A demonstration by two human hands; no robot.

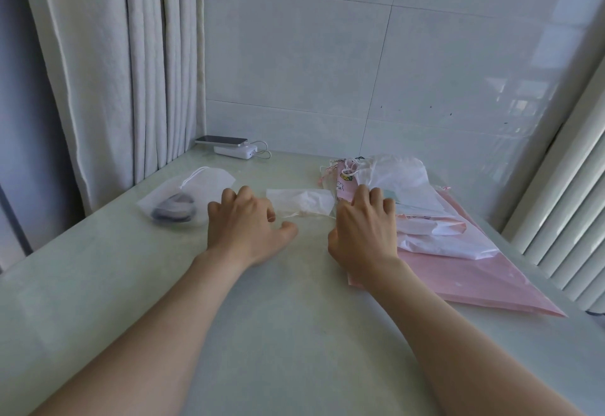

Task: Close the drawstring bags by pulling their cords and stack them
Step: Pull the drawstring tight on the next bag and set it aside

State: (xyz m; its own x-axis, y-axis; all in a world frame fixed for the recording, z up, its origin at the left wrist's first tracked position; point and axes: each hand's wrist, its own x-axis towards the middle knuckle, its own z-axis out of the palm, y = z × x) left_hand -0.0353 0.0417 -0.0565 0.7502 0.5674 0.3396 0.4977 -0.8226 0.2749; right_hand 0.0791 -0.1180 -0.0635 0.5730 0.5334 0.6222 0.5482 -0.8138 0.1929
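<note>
A small translucent white drawstring bag [299, 201] lies flat on the table between my hands, its near edge puckered. A thin cord [307, 215] runs sideways along that edge. My left hand [245, 222] rests on the table just left of the bag with fingers bent, and its thumb and forefinger are apart by the cord's left end. My right hand [363, 229] sits at the bag's right edge, its fingertips hidden, so I cannot see whether it pinches the cord. Further left lies another translucent bag [183, 199] holding a dark object, its cord loose.
A heap of white and pink drawstring bags [409, 186] lies on a large pink bag [474, 271] at the right. A phone on a white power bank [229, 147] sits at the back by the curtain [114, 72]. A tiled wall stands behind and a radiator at the right.
</note>
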